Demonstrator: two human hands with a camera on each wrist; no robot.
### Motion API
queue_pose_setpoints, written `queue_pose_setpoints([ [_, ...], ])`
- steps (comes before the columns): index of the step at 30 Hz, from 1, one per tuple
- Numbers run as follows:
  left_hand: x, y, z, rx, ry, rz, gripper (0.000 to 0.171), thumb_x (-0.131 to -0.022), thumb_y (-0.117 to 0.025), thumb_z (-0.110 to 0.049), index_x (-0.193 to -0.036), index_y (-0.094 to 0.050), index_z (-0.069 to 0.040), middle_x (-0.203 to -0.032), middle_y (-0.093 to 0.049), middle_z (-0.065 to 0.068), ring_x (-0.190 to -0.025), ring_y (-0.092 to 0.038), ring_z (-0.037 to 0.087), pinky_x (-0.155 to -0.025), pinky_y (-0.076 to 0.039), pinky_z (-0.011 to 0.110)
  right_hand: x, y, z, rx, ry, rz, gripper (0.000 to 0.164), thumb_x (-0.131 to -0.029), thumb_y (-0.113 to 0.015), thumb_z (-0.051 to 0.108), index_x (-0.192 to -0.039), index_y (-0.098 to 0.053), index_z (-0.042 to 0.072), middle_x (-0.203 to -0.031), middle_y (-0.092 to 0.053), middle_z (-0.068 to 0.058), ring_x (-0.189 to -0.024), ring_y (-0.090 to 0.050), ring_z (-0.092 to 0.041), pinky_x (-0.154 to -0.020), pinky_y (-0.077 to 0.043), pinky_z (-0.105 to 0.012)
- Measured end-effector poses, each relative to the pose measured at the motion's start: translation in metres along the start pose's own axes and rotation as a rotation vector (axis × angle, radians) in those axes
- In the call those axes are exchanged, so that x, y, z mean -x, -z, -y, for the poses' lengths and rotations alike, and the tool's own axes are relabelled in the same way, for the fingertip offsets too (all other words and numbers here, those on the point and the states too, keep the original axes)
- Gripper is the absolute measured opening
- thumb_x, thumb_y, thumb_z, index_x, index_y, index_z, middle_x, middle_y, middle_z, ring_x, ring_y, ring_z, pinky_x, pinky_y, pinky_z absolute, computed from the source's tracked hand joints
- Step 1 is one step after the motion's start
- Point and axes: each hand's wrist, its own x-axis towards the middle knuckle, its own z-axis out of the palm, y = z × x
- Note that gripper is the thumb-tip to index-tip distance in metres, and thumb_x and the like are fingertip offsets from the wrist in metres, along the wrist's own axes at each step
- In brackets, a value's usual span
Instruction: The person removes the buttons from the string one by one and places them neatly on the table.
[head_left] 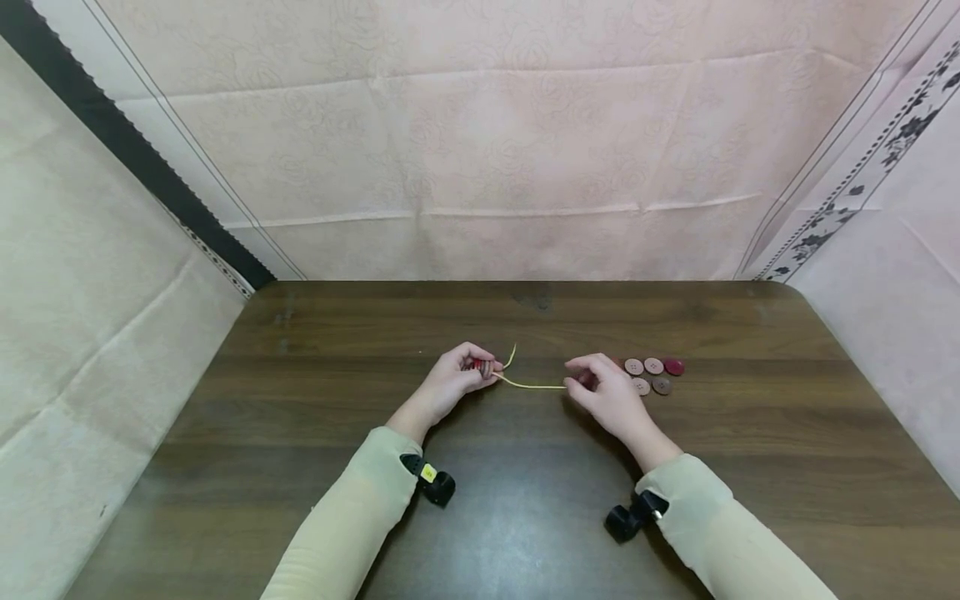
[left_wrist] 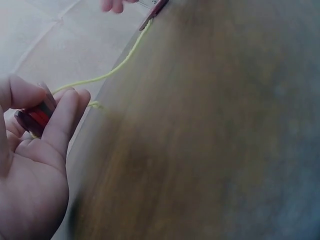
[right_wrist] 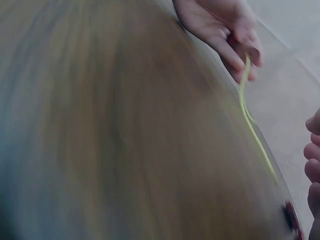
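Note:
My left hand [head_left: 447, 385] pinches a stack of buttons [head_left: 480, 367] in reds, greys and dark tones between thumb and fingers. A yellow cord [head_left: 532, 387] runs from the stack across to my right hand [head_left: 607, 398]; its short other end sticks up past the left fingertips. In the right wrist view the outer face of the held stack [right_wrist: 254, 52] shows as a brownish button. My right hand's fingers are curled about a dark red button [left_wrist: 156, 14], seen nearly edge-on in the left wrist view, where the cord meets it. The right thumb's grip is partly hidden.
Beside the right hand lie several loose buttons: pinkish ones [head_left: 653, 366], a dark red one [head_left: 674, 367] and a brown one [head_left: 662, 386]. They rest on a dark wooden table [head_left: 510, 500]. Pale patterned cloth [head_left: 525, 150] hangs behind it.

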Motion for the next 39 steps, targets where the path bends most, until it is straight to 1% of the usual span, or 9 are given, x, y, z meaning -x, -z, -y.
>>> queue_pose_setpoints([
  [3, 0.000, 0.000, 0.000, 0.004, 0.005, -0.003, 0.026, -0.086, -0.043, 0.018, -0.110, -0.049, 0.011, -0.109, -0.059, 0.027, -0.101, -0.060, 0.024, -0.087, -0.048, 0.033, -0.006, -0.010, 0.011, -0.029, 0.025, 0.076, 0.024, -0.083, -0.068, 0.010, -0.105, -0.066, 0.003, -0.093, -0.061, -0.003, -0.081, -0.057, -0.016, -0.070, -0.048, -0.032],
  [7, 0.002, -0.001, -0.002, 0.007, 0.010, 0.006, 0.025, -0.087, -0.045, 0.016, -0.111, -0.049, 0.010, -0.110, -0.059, 0.025, -0.104, -0.060, 0.026, -0.088, -0.048, 0.034, -0.015, -0.022, 0.026, -0.052, 0.019, 0.167, 0.028, -0.084, -0.068, 0.014, -0.110, -0.065, 0.005, -0.103, -0.061, -0.004, -0.087, -0.059, -0.017, -0.076, -0.050, -0.038],
  [11, 0.004, -0.003, -0.004, 0.007, 0.008, 0.014, 0.023, -0.088, -0.048, 0.012, -0.111, -0.049, 0.009, -0.110, -0.059, 0.024, -0.103, -0.060, 0.024, -0.088, -0.047, 0.034, -0.021, -0.034, 0.035, -0.039, 0.019, 0.205, 0.030, -0.085, -0.069, 0.017, -0.113, -0.064, 0.009, -0.106, -0.060, -0.002, -0.088, -0.060, -0.015, -0.077, -0.050, -0.037],
  [14, 0.004, -0.004, -0.004, 0.019, 0.000, 0.018, 0.023, -0.088, -0.049, 0.013, -0.110, -0.049, 0.010, -0.108, -0.060, 0.022, -0.099, -0.060, 0.020, -0.088, -0.047, 0.035, -0.023, -0.041, 0.039, -0.026, 0.043, 0.199, 0.029, -0.085, -0.069, 0.017, -0.112, -0.064, 0.011, -0.106, -0.060, -0.002, -0.088, -0.059, -0.014, -0.076, -0.050, -0.035],
  [17, 0.004, -0.005, -0.004, 0.019, -0.009, 0.021, 0.024, -0.086, -0.049, 0.015, -0.110, -0.049, 0.011, -0.103, -0.060, 0.017, -0.094, -0.058, 0.017, -0.088, -0.047, 0.035, -0.024, -0.047, 0.040, -0.028, 0.068, 0.181, 0.026, -0.085, -0.070, 0.016, -0.110, -0.065, 0.012, -0.105, -0.060, -0.001, -0.088, -0.059, -0.013, -0.075, -0.050, -0.033],
  [21, 0.003, -0.006, -0.003, 0.010, -0.015, 0.024, 0.026, -0.085, -0.049, 0.016, -0.110, -0.049, 0.011, -0.096, -0.056, 0.010, -0.089, -0.056, 0.015, -0.087, -0.048, 0.034, -0.025, -0.053, 0.040, -0.041, 0.090, 0.162, 0.024, -0.084, -0.070, 0.014, -0.108, -0.065, 0.013, -0.105, -0.059, 0.000, -0.088, -0.058, -0.013, -0.075, -0.050, -0.032],
  [28, 0.002, -0.006, -0.001, -0.008, -0.030, 0.033, 0.027, -0.084, -0.047, 0.015, -0.110, -0.050, 0.010, -0.092, -0.054, 0.008, -0.085, -0.053, 0.015, -0.084, -0.049, 0.030, -0.025, -0.057, 0.042, -0.051, 0.104, 0.131, 0.023, -0.083, -0.071, 0.013, -0.106, -0.066, 0.013, -0.102, -0.059, 0.000, -0.087, -0.058, -0.015, -0.075, -0.050, -0.033],
  [35, 0.002, -0.008, -0.003, -0.044, 0.004, 0.013, 0.028, -0.084, -0.049, 0.012, -0.111, -0.051, 0.008, -0.093, -0.055, 0.006, -0.082, -0.052, 0.014, -0.074, -0.048, 0.025, -0.026, -0.059, 0.045, -0.036, 0.089, 0.117, 0.026, -0.081, -0.074, 0.015, -0.105, -0.065, 0.011, -0.101, -0.056, -0.001, -0.089, -0.058, -0.014, -0.080, -0.050, -0.031],
  [39, 0.002, -0.008, -0.004, -0.050, 0.021, 0.020, 0.028, -0.085, -0.050, 0.010, -0.114, -0.050, 0.008, -0.094, -0.054, 0.006, -0.082, -0.052, 0.014, -0.074, -0.047, 0.026, -0.027, -0.059, 0.048, -0.029, 0.080, 0.115, 0.026, -0.081, -0.074, 0.016, -0.104, -0.065, 0.010, -0.102, -0.056, -0.002, -0.090, -0.058, -0.015, -0.080, -0.050, -0.031],
])
